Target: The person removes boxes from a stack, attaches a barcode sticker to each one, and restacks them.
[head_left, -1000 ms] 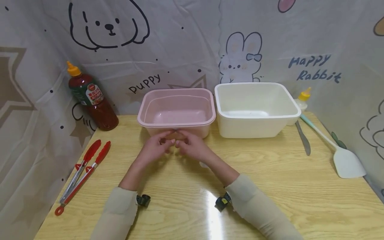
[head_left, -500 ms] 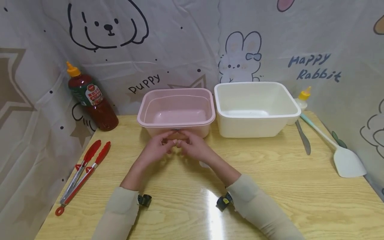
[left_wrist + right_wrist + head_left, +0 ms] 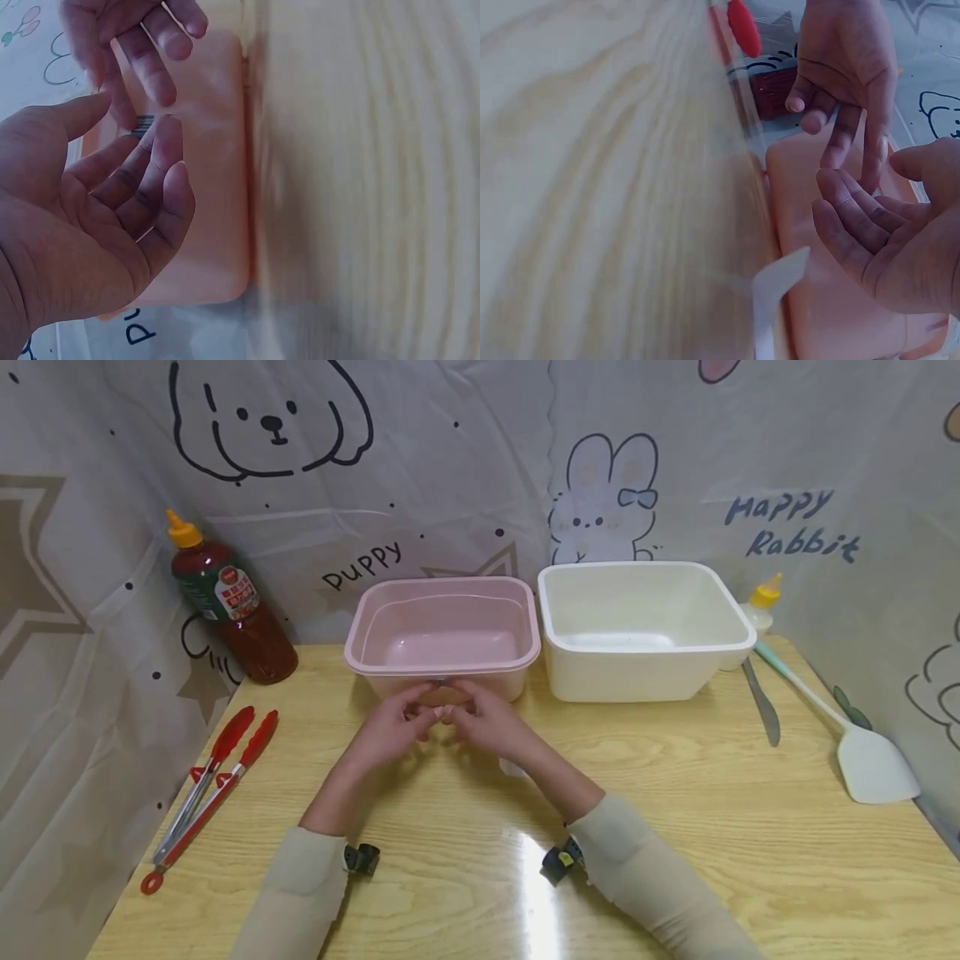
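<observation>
In the head view my left hand [image 3: 393, 725] and right hand [image 3: 483, 720] meet fingertip to fingertip before the front wall of a pink plastic bin [image 3: 442, 665]. Neither holds anything. The left wrist view shows the left hand [image 3: 112, 202] palm up with loosely bent fingers, the tips near those of the other hand. Relaxed fingers also show on the right hand [image 3: 900, 232] in the right wrist view. A small dark striped mark [image 3: 142, 124] on the bin's wall shows between the fingers. Partly hidden beneath the right wrist lies a small white piece [image 3: 512, 767].
Right of the pink bin stands a white bin [image 3: 622, 675]. Red-tipped tongs [image 3: 206, 802] and a red sauce bottle [image 3: 236, 606] are on the left. A yellow-capped bottle [image 3: 762, 602], a knife [image 3: 762, 703] and a white spatula [image 3: 873, 764] are at the right.
Both hands stay at the front of the pink bin, their fingertips drawing slightly closer together. The bins and utensils stay put; the head view shifts slightly.
</observation>
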Motion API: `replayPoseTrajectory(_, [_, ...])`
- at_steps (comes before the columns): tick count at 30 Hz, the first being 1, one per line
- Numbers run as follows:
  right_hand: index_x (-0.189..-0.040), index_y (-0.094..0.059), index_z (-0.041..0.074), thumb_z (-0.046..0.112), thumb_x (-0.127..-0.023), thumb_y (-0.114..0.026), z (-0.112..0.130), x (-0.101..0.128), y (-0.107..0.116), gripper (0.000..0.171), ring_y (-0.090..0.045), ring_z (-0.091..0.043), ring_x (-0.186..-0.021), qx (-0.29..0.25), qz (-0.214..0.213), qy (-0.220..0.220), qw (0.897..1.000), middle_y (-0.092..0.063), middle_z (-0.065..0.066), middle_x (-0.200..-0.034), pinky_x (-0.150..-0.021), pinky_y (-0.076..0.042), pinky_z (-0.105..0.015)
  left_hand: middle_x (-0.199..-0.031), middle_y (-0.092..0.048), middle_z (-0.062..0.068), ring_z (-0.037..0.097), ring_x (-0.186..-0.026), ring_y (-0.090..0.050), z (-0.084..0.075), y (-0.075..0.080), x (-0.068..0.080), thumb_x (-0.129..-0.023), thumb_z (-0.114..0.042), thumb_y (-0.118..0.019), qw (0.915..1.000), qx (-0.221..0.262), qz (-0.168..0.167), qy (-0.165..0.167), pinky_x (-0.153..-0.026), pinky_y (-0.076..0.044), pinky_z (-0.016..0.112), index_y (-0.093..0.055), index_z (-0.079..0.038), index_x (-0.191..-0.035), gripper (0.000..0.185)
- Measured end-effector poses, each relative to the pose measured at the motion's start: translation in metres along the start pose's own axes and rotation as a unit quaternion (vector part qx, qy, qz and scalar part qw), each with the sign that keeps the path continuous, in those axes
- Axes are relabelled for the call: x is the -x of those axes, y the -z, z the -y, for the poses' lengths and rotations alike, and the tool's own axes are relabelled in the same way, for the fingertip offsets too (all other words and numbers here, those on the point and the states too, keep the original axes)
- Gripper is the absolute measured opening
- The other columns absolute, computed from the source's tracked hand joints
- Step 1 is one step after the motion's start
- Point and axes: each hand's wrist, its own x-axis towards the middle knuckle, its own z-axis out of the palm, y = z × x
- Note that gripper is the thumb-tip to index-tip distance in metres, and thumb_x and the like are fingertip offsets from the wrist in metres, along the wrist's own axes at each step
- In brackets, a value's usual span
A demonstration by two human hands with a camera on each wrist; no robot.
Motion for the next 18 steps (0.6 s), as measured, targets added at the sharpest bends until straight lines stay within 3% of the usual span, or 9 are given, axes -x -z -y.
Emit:
replayPoseTrajectory(7, [-0.154,-0.039,0.005,0.016,-0.102,-0.056,-0.001,0.003,0.006,0.055,-0.072,-0.037,-0.091,0.004,-0.002,-0.015,1.0,-0.07,-0.021,-0.119,-0.078,-0.062,-0.042,-0.108,-0.072,0.023,0.031,-0.081,-0.07,0.009,0.004,0.001,-0.101,-0.025,-0.063,0.9996,0.007,-0.026,0.009,-0.064,-0.056,0.036,-0.051,-0.016,-0.15,0.051])
replayPoseTrajectory(12, [-0.157,-0.036,0.009,0.015,-0.102,-0.055,-0.003,0.002,0.003,0.059,-0.071,-0.038,-0.089,0.009,0.014,-0.024,1.0,-0.071,-0.017,-0.117,-0.074,-0.062,-0.041,-0.111,-0.073,0.02,0.028,-0.083,-0.071,0.011,-0.001,-0.001,-0.101,-0.027,-0.063,1.0,0.003,0.003,-0.001,-0.068,-0.059,0.036,-0.046,-0.016,-0.153,0.055])
replayPoseTrajectory(18, [-0.155,-0.038,0.008,0.022,-0.104,-0.055,0.003,0.0,0.005,0.056,-0.073,-0.036,-0.091,0.015,0.001,0.002,1.0,-0.068,-0.018,-0.129,-0.078,-0.062,-0.043,-0.123,-0.07,0.02,0.038,-0.089,-0.07,0.0,0.005,0.0,-0.103,-0.033,-0.06,0.9994,0.029,0.015,0.002,-0.077,-0.059,0.05,-0.045,-0.017,-0.154,0.056])
